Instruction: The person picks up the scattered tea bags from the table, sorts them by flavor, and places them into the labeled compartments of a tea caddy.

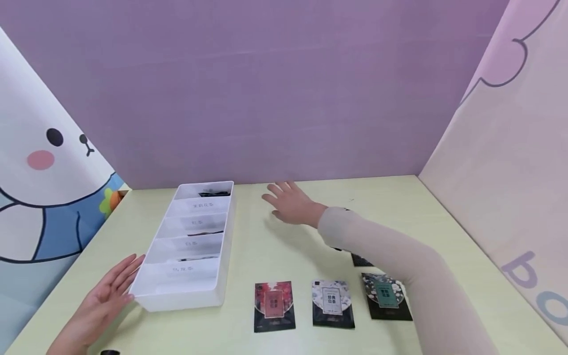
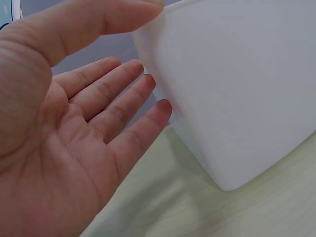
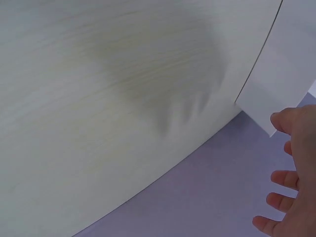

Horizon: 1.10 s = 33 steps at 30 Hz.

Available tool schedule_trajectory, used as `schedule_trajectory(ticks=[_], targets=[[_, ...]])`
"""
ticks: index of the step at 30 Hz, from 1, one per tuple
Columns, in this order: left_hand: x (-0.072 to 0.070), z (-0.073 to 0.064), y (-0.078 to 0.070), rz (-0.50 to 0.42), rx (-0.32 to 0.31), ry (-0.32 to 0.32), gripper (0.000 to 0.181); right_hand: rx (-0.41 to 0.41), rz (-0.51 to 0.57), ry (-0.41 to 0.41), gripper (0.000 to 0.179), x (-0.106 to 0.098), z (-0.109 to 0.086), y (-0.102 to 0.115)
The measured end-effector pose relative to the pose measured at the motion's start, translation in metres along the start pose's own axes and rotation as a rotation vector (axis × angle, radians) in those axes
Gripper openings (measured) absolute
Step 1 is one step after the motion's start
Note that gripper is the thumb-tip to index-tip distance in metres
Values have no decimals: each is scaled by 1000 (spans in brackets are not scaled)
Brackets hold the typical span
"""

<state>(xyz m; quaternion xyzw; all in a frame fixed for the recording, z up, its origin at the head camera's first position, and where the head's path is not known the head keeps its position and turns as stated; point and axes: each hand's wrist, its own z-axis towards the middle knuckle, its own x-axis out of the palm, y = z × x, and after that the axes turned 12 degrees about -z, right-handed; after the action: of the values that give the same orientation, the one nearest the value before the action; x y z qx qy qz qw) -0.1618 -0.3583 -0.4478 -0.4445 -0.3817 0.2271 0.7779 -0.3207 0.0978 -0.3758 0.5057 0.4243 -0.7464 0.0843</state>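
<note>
My left hand [image 1: 99, 301] is at the near left corner of a white divided box [image 1: 177, 301]; its straight fingers touch the box's side, and the thumb lies by the rim. In the left wrist view the palm faces the box wall [image 2: 237, 89]. Holding nothing, my right hand [image 1: 295, 204] hovers over the table to the right of the box, fingers spread. Handwritten labels mark the compartments. A dark sachet [image 1: 215, 194] lies in the farthest one; thin edges of a reddish sachet [image 1: 205, 233] and a whitish sachet [image 1: 199, 258] show in two others.
On the table [image 1: 248, 256] in front lie a red tea sachet [image 1: 274, 306], a white tea sachet [image 1: 333, 303] and a green tea sachet [image 1: 387, 297]. My right forearm partly hides another dark sachet [image 1: 361, 261]. A purple panel [image 1: 275, 98] closes off the back.
</note>
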Motion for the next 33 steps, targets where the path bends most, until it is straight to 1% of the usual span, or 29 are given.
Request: schedule_trajectory(ticks=[4,9,15,19,26,31,33], targets=[[0,4,0,24,11,-18,77,0,69,-6,54,3,-22,-13],[1,8,-1,60,20,-21,77,17,145,29,56,7,-48,-27],[2,9,0,47,21,3,78,28,210,51,57,16,-86,-43],[2,7,0,34,24,7,78,30,252,67,59,24,-112,-53],[2,4,1,20,25,14,78,13,340,191,66,32,-152,-61],[1,4,1,14,31,27,78,18,404,241,69,38,-175,-58],[2,3,0,30,30,8,78,29,427,264,72,40,-184,-56]])
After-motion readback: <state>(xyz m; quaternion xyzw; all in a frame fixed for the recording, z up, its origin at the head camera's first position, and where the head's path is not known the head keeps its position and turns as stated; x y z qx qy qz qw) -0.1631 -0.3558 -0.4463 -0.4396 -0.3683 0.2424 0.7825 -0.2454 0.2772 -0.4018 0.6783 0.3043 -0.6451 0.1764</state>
